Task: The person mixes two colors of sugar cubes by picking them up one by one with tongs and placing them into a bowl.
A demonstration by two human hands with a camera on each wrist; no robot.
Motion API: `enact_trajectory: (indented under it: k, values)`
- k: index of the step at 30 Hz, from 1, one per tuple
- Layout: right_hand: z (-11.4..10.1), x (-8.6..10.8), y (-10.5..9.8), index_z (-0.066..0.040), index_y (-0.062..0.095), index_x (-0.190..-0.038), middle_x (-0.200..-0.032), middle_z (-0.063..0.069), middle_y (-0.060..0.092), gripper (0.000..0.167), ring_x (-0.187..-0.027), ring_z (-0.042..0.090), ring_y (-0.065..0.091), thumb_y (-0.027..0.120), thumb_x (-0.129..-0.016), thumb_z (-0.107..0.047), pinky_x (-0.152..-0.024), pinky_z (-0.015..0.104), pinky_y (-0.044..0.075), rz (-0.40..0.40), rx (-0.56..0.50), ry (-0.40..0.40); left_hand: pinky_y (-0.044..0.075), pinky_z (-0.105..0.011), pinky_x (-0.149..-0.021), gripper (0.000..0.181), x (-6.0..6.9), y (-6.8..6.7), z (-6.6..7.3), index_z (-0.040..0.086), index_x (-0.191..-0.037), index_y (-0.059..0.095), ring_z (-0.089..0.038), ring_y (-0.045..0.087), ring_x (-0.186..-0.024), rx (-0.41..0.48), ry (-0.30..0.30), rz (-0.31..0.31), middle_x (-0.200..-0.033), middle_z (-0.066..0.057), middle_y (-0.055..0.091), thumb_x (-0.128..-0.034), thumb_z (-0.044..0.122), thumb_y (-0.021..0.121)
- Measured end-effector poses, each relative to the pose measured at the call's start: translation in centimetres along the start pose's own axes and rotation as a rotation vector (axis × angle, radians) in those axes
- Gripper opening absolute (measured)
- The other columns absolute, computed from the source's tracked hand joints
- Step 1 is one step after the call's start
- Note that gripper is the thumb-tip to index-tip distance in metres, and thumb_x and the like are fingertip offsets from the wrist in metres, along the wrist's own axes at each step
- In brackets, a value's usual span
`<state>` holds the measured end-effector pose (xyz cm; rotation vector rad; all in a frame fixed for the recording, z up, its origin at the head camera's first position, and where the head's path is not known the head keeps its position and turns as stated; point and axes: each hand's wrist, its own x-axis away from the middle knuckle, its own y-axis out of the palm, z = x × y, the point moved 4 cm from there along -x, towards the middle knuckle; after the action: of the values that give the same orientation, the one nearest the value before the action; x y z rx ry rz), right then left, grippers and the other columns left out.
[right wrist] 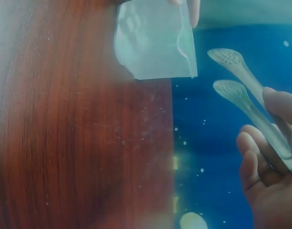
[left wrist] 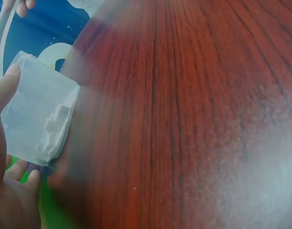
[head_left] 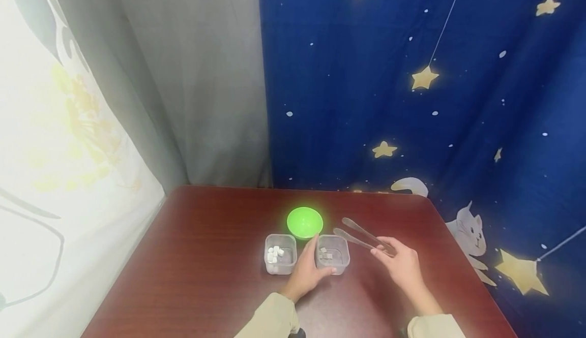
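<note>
Low in the head frame's middle, a green bowl [head_left: 304,222] stands on the counter [head_left: 215,246] just behind a clear tub [head_left: 281,270] with white cubes [head_left: 274,253] and, to its right, a second tub [head_left: 345,259] with a few pieces [head_left: 327,255]. The left hand [head_left: 308,269], lying between the tubs, grips the second tub. The right hand [head_left: 403,264], lower right, holds tongs [head_left: 367,234], tips spread apart, slanting up-left above the counter.
</note>
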<state>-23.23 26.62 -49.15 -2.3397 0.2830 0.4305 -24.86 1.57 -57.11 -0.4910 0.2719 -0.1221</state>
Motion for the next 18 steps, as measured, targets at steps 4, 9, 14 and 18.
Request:
enact_trajectory:
  k: [4, 9, 14, 18]
  values:
    - [-0.7, 0.3, -0.4, -0.011, 0.072, -0.106, -0.082, 0.0, 0.072, 0.034, -0.077, 0.018, 0.072, 0.085, -0.075, -0.017, -0.069, 0.028, 0.056, -0.048, -0.019, -0.016, 0.033, -0.044, -0.109, 0.103, -0.1, -0.1, 0.0, 0.007, -0.153, 0.026, -0.025, 0.039, -0.135, 0.008, -0.014, -0.001, -0.151, -0.01, 0.037, -0.0717, 0.028, 0.085]
    - [-1.5, 0.6, -0.5, -0.014, 0.072, -0.102, -0.083, 0.0, 0.073, 0.033, -0.076, 0.015, 0.071, 0.086, -0.072, -0.014, -0.068, 0.026, 0.056, -0.095, -0.049, -0.04, 0.033, -0.046, -0.109, 0.103, -0.2, -0.3, 0.2, 0.006, -0.152, 0.027, -0.028, 0.04, -0.134, 0.026, -0.004, 0.004, -0.15, -0.012, 0.039, -0.0708, 0.027, 0.086]
    - [-1.9, 0.6, -0.2, -0.014, 0.071, -0.099, -0.081, 0.0, 0.073, 0.031, -0.074, 0.013, 0.07, 0.086, -0.072, -0.012, -0.068, 0.03, 0.058, -0.15, -0.055, -0.06, 0.033, -0.045, -0.109, 0.103, -0.4, -0.3, 0.1, 0.009, -0.153, 0.027, -0.028, 0.04, -0.134, 0.037, -0.025, -0.011, -0.15, -0.012, 0.039, -0.0712, 0.028, 0.087]
    - [-2.2, 0.5, 0.2, -0.014, 0.071, -0.097, -0.082, -0.001, 0.072, 0.028, -0.074, 0.012, 0.07, 0.085, -0.073, -0.013, -0.069, 0.032, 0.058, -0.196, -0.041, -0.068, 0.034, -0.045, -0.109, 0.104, -0.5, -0.3, 0.2, 0.008, -0.153, 0.028, -0.029, 0.041, -0.133, 0.047, -0.026, -0.008, -0.149, -0.013, 0.04, -0.0705, 0.029, 0.088]
